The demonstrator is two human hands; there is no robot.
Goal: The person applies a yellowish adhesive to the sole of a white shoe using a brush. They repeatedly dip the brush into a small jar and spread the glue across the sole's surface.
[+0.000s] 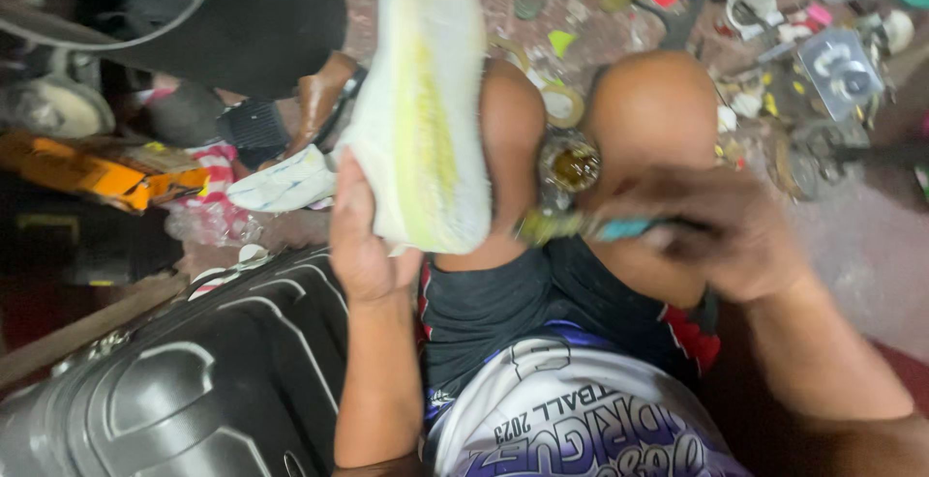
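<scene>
Cluttered floor (871, 245) fills the background, strewn at one o'clock with small tools, lids and scraps too blurred to name. Between the person's bare knees, near the centre, sits a small open jar (569, 164) of amber liquid, partly hidden by the legs. The left hand (360, 235), at nine o'clock of the jar, grasps a white shoe sole (421, 100) by its lower end; the sole stands upright with a yellowish streak down it, and its top is cut off by the picture's edge. The right hand (731, 235), at four o'clock of the jar, is clenched on a thin brush (581, 228) with a blue handle, its tip smeared by motion blur just below the jar. A dark hard suitcase (194, 380) lies at seven o'clock, cut off below.
</scene>
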